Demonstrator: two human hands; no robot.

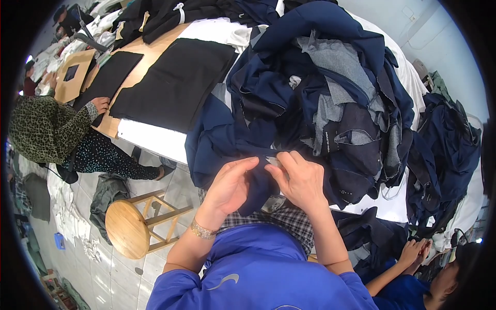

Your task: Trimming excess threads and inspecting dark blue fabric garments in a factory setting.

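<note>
Navy cloth (222, 137) hangs over the table's near edge and down to my lap. My left hand (227, 186), a bracelet on its wrist, is closed on a fold of this cloth, its fingertips turned toward the right. Just across from it, my right hand (300, 178) is closed in a pinch at the cloth's edge. A small pale glint shows between its thumb and forefinger, too small to name. Beyond both hands rises a big heap of navy garments (279, 88) with grey striped lining (338, 64) turned outward in places.
Stacked black cut panels (173, 82) lie on the table at the left, where a person in a patterned hood (41, 124) works. A wooden stool (126, 230) stands on the tiled floor. At lower right another person's hands (416, 253) work beside more navy garments (439, 155).
</note>
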